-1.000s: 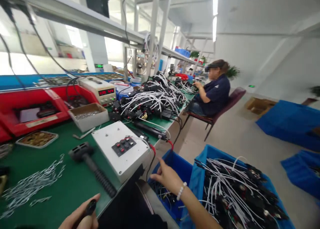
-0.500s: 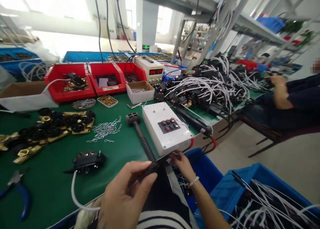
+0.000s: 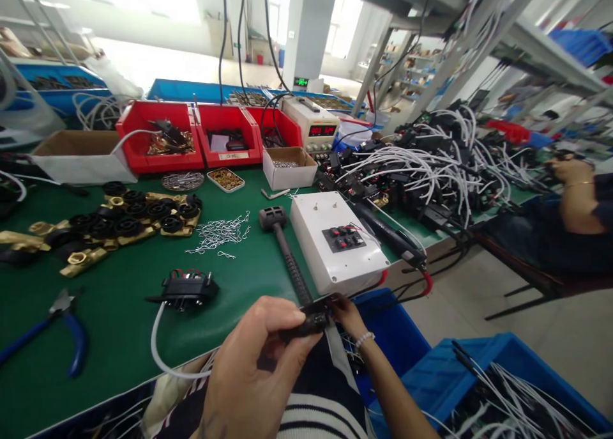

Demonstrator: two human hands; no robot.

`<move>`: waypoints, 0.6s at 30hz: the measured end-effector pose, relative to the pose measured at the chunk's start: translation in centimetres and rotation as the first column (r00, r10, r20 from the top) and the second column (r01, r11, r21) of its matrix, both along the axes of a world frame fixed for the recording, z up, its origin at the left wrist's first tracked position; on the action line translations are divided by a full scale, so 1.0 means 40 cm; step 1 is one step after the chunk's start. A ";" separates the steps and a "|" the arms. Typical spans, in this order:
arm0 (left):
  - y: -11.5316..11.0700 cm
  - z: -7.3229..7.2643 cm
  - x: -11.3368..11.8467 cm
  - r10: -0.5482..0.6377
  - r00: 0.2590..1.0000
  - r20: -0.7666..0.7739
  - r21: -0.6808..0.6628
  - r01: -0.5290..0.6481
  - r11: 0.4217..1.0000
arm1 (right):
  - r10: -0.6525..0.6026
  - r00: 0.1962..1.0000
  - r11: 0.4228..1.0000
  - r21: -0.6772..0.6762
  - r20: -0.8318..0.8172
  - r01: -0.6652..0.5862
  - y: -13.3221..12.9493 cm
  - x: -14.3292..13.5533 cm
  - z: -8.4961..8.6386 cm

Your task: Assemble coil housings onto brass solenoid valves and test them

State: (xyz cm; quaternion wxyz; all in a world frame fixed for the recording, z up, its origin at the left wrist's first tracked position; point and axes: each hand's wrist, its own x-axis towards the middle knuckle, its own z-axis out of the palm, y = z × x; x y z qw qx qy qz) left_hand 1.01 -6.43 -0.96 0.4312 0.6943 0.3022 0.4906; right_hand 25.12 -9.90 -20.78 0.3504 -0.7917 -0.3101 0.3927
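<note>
My left hand (image 3: 261, 362) pinches a small black part (image 3: 313, 322) between thumb and fingers, above the table's front edge. My right hand (image 3: 347, 317), with a beaded bracelet at the wrist, has its fingers closed at the far end of this part; its fingertips are partly hidden. Just beyond lies a black hammer (image 3: 292, 260) with a ridged handle, its near end covered by the held part. To the left rests a black module (image 3: 188, 290) with red wires and a white cable. Blue-handled pliers (image 3: 64, 314) lie further left.
A white switch box (image 3: 316, 247) stands right of the hammer. Wire clips (image 3: 220, 233) and brass fittings (image 3: 131, 218) lie left. Red bins (image 3: 230, 158) line the back. Blue crates (image 3: 479, 356) with cabled parts stand below, right. A co-worker's arm (image 3: 577, 183) is at far right.
The view has shifted left, so the table things appear further right. Both hands stay at the black part, which the left hand has turned slightly and brought closer to the right.
</note>
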 end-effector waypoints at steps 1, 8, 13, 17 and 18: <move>0.000 -0.001 -0.003 -0.003 1.000 0.001 0.004 0.003 1.000 | 0.032 0.999 0.999 0.008 0.010 -0.032 -0.002 -0.005 0.004; 0.000 -0.010 -0.020 0.055 0.994 -0.091 0.084 -0.047 0.995 | 0.139 0.985 0.957 0.242 0.097 -0.159 -0.103 -0.063 0.176; -0.005 -0.011 -0.009 -0.004 0.995 -0.103 0.121 0.016 0.993 | 0.110 0.991 0.776 0.630 -0.075 -0.038 -0.150 -0.129 0.405; -0.009 -0.010 -0.009 -0.046 0.997 -0.066 0.122 0.054 0.991 | 0.127 0.970 0.585 0.805 -0.209 0.097 -0.110 -0.179 0.498; -0.009 -0.009 -0.010 -0.053 0.996 -0.070 0.127 0.061 0.990 | 0.136 0.964 0.583 0.805 -0.227 0.107 -0.096 -0.188 0.505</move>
